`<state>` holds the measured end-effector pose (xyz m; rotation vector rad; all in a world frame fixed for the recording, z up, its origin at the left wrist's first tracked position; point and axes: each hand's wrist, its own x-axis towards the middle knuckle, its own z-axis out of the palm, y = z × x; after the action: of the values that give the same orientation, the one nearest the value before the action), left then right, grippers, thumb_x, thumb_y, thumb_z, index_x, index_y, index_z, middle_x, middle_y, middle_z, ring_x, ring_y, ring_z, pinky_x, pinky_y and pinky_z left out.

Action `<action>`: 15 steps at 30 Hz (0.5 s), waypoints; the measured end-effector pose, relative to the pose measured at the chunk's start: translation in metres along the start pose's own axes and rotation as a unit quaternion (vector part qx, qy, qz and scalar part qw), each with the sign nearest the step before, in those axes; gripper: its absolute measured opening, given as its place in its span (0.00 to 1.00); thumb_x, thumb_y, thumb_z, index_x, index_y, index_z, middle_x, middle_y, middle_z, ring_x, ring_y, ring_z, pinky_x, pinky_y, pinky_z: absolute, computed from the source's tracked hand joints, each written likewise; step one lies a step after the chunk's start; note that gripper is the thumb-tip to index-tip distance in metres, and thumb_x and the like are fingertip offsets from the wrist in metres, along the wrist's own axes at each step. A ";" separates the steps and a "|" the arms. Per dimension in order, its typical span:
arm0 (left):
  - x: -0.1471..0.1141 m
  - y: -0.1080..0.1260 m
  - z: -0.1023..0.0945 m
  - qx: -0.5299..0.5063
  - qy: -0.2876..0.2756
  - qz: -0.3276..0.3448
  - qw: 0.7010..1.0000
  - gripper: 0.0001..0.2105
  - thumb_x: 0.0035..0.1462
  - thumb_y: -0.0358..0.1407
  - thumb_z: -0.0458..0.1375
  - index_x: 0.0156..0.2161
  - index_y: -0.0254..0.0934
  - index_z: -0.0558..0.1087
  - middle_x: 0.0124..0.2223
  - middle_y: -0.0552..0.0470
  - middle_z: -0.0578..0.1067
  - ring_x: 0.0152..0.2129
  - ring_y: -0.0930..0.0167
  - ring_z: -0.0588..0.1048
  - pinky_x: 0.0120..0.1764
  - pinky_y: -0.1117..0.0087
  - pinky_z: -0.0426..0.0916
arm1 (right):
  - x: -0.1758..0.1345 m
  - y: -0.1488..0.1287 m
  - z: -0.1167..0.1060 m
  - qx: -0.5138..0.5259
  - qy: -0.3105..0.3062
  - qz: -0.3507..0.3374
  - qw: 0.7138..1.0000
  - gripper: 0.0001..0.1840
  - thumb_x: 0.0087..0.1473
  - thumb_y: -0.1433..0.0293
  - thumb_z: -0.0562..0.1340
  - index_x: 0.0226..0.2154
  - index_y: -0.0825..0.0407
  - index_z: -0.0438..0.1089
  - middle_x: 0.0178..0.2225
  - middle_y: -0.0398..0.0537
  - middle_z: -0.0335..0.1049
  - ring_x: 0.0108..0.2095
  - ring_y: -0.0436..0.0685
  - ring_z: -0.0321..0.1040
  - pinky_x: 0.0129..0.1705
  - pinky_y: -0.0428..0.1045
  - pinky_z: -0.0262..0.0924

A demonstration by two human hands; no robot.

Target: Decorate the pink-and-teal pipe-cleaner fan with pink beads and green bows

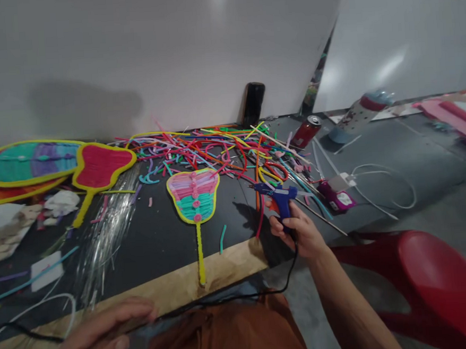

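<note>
My right hand (298, 231) is wrapped round the handle of a blue hot glue gun (281, 199), whose nozzle points left above the table. A glue stick pokes out of its back, and a black cord hangs from the grip. My left hand (104, 332) is at the table's front edge, fingers stretched out and thumb apart, with nothing visible in it. Between the hands lies a pipe-cleaner piece (194, 196) with pink, lilac and teal rows, a yellow outline and a yellow stem (201, 254) reaching over the wooden edge. A short teal pipe-cleaner offcut (222, 239) lies right of the stem.
Loose pipe cleaners (199, 150) are heaped along the wall. A phone (254, 104) leans there, near a can (306, 131) and a bottle (358, 115). Finished yellow-edged shapes (102, 165) lie left, beside clear strips (109, 225). A purple power block (336, 196) and red stool (439, 271) are right.
</note>
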<state>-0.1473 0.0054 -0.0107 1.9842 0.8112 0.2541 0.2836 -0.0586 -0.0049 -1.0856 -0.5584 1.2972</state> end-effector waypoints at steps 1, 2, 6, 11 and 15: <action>0.004 0.004 0.000 -0.006 -0.009 -0.012 1.000 0.19 0.49 0.41 0.56 0.46 0.66 0.72 0.43 0.60 0.80 0.38 0.59 0.78 0.35 0.57 0.75 | 0.000 0.001 -0.001 -0.010 -0.005 0.013 1.000 0.21 0.42 0.69 0.62 0.43 0.46 0.63 0.30 0.43 0.66 0.22 0.48 0.56 0.19 0.43 0.50; 0.007 0.009 0.002 -0.025 0.000 -0.030 0.999 0.18 0.49 0.41 0.56 0.46 0.64 0.73 0.43 0.59 0.80 0.39 0.59 0.78 0.37 0.58 0.75 | -0.001 0.001 -0.002 -0.020 -0.007 0.026 0.999 0.21 0.43 0.69 0.62 0.44 0.46 0.63 0.26 0.41 0.63 0.21 0.48 0.56 0.18 0.42 0.49; 0.016 0.037 0.014 -0.084 0.034 -0.104 0.990 0.13 0.55 0.42 0.54 0.43 0.46 0.77 0.43 0.48 0.79 0.41 0.63 0.77 0.42 0.65 0.72 | -0.005 0.004 -0.006 -0.061 -0.005 0.036 0.997 0.21 0.46 0.66 0.62 0.45 0.45 0.62 0.23 0.40 0.61 0.22 0.49 0.58 0.19 0.43 0.50; 0.031 0.066 0.023 -0.113 -0.010 -0.107 0.988 0.14 0.56 0.41 0.55 0.45 0.41 0.75 0.42 0.50 0.78 0.40 0.68 0.76 0.43 0.71 0.70 | 0.001 0.006 -0.012 -0.189 0.036 0.010 0.981 0.21 0.47 0.62 0.62 0.45 0.48 0.63 0.24 0.44 0.63 0.22 0.52 0.61 0.20 0.46 0.56; 0.051 0.064 0.017 -0.024 0.020 -0.098 0.995 0.13 0.56 0.37 0.55 0.46 0.40 0.73 0.43 0.50 0.77 0.40 0.69 0.75 0.43 0.72 0.68 | 0.021 -0.001 -0.017 -0.452 0.120 -0.095 0.879 0.29 0.47 0.55 0.59 0.49 0.53 0.62 0.33 0.53 0.69 0.24 0.58 0.65 0.26 0.53 0.61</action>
<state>-0.0724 0.0049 0.0264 1.8448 1.0092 0.1980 0.3031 -0.0443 -0.0159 -1.8668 -1.1027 0.6775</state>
